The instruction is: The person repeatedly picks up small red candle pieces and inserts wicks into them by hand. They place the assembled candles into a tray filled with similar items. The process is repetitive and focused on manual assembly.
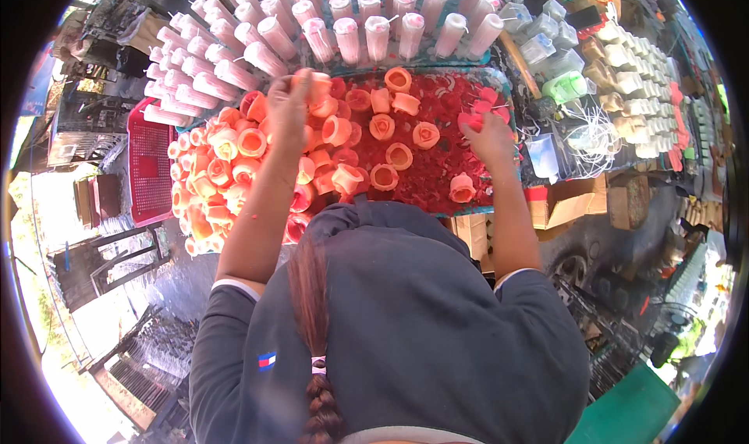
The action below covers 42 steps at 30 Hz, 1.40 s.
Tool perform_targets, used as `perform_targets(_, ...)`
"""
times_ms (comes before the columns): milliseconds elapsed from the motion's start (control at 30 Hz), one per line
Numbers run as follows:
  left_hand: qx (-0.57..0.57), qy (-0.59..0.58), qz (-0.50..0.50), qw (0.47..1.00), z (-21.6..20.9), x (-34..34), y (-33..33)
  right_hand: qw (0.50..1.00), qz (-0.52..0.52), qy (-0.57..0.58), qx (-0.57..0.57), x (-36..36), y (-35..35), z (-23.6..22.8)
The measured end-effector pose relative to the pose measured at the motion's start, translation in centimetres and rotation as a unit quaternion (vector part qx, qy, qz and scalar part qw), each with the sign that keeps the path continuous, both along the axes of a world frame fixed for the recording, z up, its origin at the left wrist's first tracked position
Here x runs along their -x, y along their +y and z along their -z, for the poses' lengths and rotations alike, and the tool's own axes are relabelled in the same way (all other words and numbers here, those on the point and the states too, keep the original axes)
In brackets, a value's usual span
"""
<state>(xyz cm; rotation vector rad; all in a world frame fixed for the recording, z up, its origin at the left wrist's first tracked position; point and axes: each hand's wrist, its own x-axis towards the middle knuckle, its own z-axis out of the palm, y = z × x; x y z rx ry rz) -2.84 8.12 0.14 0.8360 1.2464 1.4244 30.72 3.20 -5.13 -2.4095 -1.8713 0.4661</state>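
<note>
My left hand (289, 115) is raised over the left part of the red work surface, its fingers closed on an orange cup-shaped piece (318, 90). On the right, my right hand (491, 141) pinches a red petal-like piece (471, 122), beside more red petal-like pieces (485, 101). Between the hands lie several loose orange pieces: hollow rings such as the orange ring (399, 156), and rose-shaped ones like the orange rose (426, 135). One orange rose (462, 187) stands apart near the front edge. A dense heap of orange cups and roses (222, 163) fills the left side.
Rows of pale pink cylindrical candles (377, 38) with wicks stand along the back. A red plastic basket (150, 163) is at the left edge. To the right are clear containers (538, 47), a tangle of white strings (591, 136) and pale blocks (636, 85). Cardboard boxes (573, 202) sit below.
</note>
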Motion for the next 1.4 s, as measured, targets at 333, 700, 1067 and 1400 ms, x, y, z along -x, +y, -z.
perform_targets(333,0.001,0.332,0.194,0.923,6.6,-7.7,2.1,0.987,-0.043,-0.058,-0.145,-0.3,2.7,0.5)
perform_targets(700,0.037,0.178,0.022,0.983,4.8,-1.1,2.5,0.947,-0.251,0.115,-0.163,13.4,8.0,-1.0)
perform_targets(1067,-0.044,0.521,0.11,0.845,7.2,-0.1,-2.2,0.85,-0.5,-0.001,0.168,23.2,15.4,0.4)
perform_targets(1400,0.001,0.493,0.13,0.86,6.7,1.3,-2.7,0.889,-0.434,0.136,-0.053,19.8,14.5,2.2)
